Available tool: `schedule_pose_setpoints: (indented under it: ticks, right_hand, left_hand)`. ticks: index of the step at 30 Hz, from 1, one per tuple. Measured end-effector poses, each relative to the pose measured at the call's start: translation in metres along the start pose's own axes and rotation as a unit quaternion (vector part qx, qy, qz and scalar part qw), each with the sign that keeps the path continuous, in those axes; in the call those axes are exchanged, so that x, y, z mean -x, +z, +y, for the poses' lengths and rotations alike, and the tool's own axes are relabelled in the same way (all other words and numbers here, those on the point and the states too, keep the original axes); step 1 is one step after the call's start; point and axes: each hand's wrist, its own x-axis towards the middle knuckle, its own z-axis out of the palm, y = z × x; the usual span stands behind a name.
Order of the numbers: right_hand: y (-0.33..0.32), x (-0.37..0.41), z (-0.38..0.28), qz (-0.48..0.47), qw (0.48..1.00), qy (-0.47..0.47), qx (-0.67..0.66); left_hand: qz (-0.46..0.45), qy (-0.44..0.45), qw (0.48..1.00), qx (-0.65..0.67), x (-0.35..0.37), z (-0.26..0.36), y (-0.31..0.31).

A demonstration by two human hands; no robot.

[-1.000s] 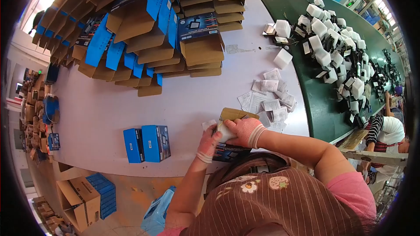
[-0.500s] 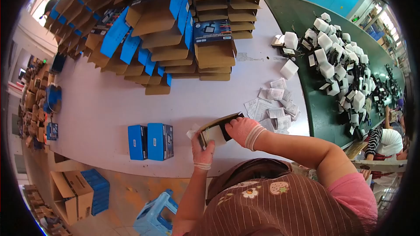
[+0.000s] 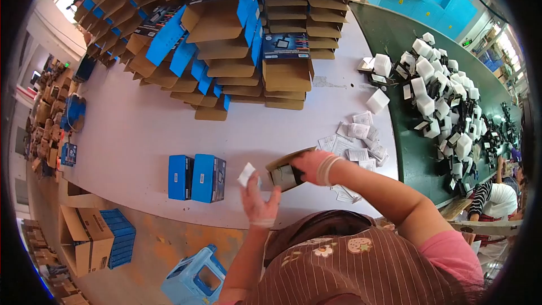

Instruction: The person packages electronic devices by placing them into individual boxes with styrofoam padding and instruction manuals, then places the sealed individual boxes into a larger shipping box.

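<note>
In the centre of the frame, an open printed box [image 3: 281, 161] is held tilted above the white table [image 3: 135, 130], with a pale block [image 3: 284, 177] seen inside it. The box is gripped at its right side by the right hand [image 3: 312, 166]; the fingertips are hidden, so their exact placing cannot be told. Just left of the box, a small white slip [image 3: 247, 175] is pinched at the fingertips of the left hand [image 3: 261, 204], whose thumb is held apart and pointed toward the box.

Left of the hands, two closed blue boxes [image 3: 208, 178] are stood side by side. Right of centre, folded leaflets [image 3: 358, 131] are scattered in a loose pile, partly covered by the right forearm. At the upper left, open cardboard boxes [image 3: 226, 68] are stacked in rows. On the green belt [image 3: 389, 36] at the right, white blocks with black parts [image 3: 432, 87] are heaped. At the lower left, a brown carton [image 3: 93, 243] is placed beside blue boxes, with a blue stool [image 3: 182, 275] nearer the bottom centre. At the right edge, another person's striped sleeve [image 3: 480, 199] is seen.
</note>
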Motion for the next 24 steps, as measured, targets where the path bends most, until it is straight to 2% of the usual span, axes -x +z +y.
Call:
schedule_pose_setpoints:
  ticks: [1, 3, 5, 7, 8, 10, 12, 13, 16, 20, 24]
  right_hand:
    - [-0.028, 0.019, -0.003, 0.026, 0.994, -0.015, -0.108]
    - [-0.038, 0.036, -0.005, 0.065, 0.946, -0.058, -0.311]
    - [-0.034, 0.043, -0.007, 0.094, 0.858, -0.12, -0.491]
    - [-0.044, 0.048, -0.004, 0.109, 0.954, -0.043, -0.275]
    - [-0.046, 0.051, -0.002, 0.112, 0.981, 0.001, -0.16]
    - [-0.03, 0.05, 0.014, 0.244, 0.966, -0.018, -0.088]
    - [-0.016, 0.048, 0.025, 0.342, 0.939, -0.026, -0.039]
    - [-0.008, 0.043, 0.028, 0.367, 0.929, -0.038, 0.025]
    - [0.01, 0.034, 0.023, 0.366, 0.92, -0.05, 0.133]
    - [0.034, 0.012, 0.026, 0.237, 0.945, 0.036, 0.225]
    - [0.036, 0.024, 0.022, 0.366, 0.924, -0.019, 0.11]
  left_hand:
    - [0.035, 0.051, 0.998, 0.012, -0.005, 0.028, -0.022]
    - [-0.053, 0.119, 0.99, 0.052, -0.006, 0.05, -0.024]
    - [-0.105, 0.179, 0.968, 0.14, -0.015, 0.067, -0.007]
    - [-0.182, 0.085, 0.966, 0.163, -0.016, 0.07, 0.01]
    - [-0.221, 0.036, 0.959, 0.174, -0.017, 0.067, 0.019]
    - [-0.216, 0.12, 0.969, 0.02, -0.018, 0.053, 0.037]
    - [-0.202, 0.177, 0.952, -0.145, -0.008, 0.041, 0.049]
    - [-0.261, 0.166, 0.94, -0.146, -0.001, 0.029, 0.056]
    - [-0.23, 0.204, 0.937, -0.165, 0.011, 0.016, 0.062]
    - [-0.237, 0.201, 0.935, -0.17, 0.01, 0.02, 0.06]
    - [-0.209, 0.217, 0.945, -0.13, 0.012, 0.026, 0.049]
